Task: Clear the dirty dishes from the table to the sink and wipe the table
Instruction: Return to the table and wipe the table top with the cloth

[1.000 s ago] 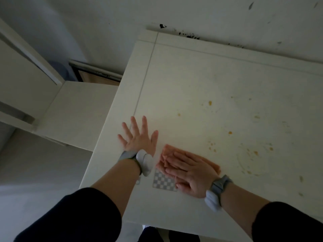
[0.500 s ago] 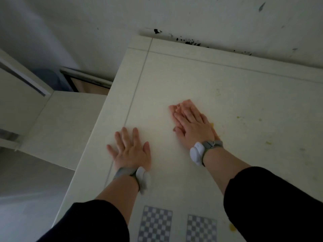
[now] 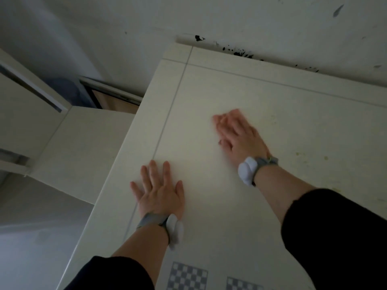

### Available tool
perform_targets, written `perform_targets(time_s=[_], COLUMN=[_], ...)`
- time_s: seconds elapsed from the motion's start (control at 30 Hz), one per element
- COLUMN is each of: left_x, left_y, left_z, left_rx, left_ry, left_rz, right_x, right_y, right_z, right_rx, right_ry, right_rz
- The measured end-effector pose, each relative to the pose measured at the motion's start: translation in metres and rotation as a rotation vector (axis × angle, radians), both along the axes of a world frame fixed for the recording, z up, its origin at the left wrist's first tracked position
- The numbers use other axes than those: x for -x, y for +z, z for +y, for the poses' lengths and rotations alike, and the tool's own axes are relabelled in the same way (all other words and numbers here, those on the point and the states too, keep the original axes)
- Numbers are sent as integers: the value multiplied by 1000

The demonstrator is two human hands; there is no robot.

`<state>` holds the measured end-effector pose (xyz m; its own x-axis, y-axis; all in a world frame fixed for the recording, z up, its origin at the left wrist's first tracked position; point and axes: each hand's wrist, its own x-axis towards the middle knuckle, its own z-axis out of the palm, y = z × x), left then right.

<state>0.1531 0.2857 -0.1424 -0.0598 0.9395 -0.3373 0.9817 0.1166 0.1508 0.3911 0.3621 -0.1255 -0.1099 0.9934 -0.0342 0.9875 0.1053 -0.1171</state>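
**Entry: table-clearing, wiping stage**

- Table (image 3: 230,216): one, pale, set against a marked wall (image 3: 272,21). No dishes are seen on the part in view, so the clearing is judged done as far as can be shown. The sink is not in view.
- Left hand (image 3: 160,195): one, laid flat near the table's left edge with its fingers straight and spread. Nothing is held; the table is pressed as if for support.
- Right hand (image 3: 238,135): one, blurred, laid flat further in toward the wall with its fingers straight and close together. Nothing is gripped. A pinkish smear at the fingertips may be a wiping cloth, but this cannot be told.
- Yellowish specks (image 3: 297,153): two are plainly counted to the right of the right hand, with fainter ones scattered beyond. The wiping is judged part done; the right side is left to be covered.
- Wrist bands (image 3: 249,170): two, grey with white pods, one on each wrist.
- Checkered patches (image 3: 187,275): two, at the near edge, side by side.
- Dark sleeves (image 3: 335,237): two.
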Motion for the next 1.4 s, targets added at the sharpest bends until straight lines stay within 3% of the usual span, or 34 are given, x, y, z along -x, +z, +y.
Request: perform_targets(time_s=[0.07,0.13,0.27,0.4,0.47,0.57,0.6,0.67,0.73,0.87,0.93,1.1,1.23,1.3,1.4], left_x=[1,1,3,3,3,3,3,2,3,3,3,2,4,3,2], left_y=[-1,-3,-5,-6,-6,-5,-4,-3,-2,-1,-1,0,0,1,2], left_z=[0,0,-1,0,-2,-3,-3,-3,-2,-3,-4,-4,-3,-4,-4], left_rx=[-3,-3,6,0,-13,-27,-24,-21,-14,-17,-25,-22,-15,-19,-28], left_ry=[1,4,-5,-7,3,1,1,2,-1,-1,7,5,-1,2,7], left_rz=[-3,-5,-9,-2,2,5,6,7,11,20,32,41,39,38,32], right_x=[20,51,96,56,28,18,31,61,85,60,27,-68,-67,-30,41], right_y=[-6,-10,-15,-10,-8,-8,-9,-10,-8,1,2,-12,-16,-14,-10], right_z=[17,14,-31,-7,20,40,42,38,31,50,69,96,94,82,53], right_rx=[60,62,-1,-24,-69,-13,18,56,45,2,-41,31,77,33,-10], right_ry=[-268,-275,146,529,344,-245,-332,-250,18,385,293,-357,-768,-743,-339], right_rz=[48,66,71,-41,-37,33,30,28,24,-38,-33,-12,71,17,47])
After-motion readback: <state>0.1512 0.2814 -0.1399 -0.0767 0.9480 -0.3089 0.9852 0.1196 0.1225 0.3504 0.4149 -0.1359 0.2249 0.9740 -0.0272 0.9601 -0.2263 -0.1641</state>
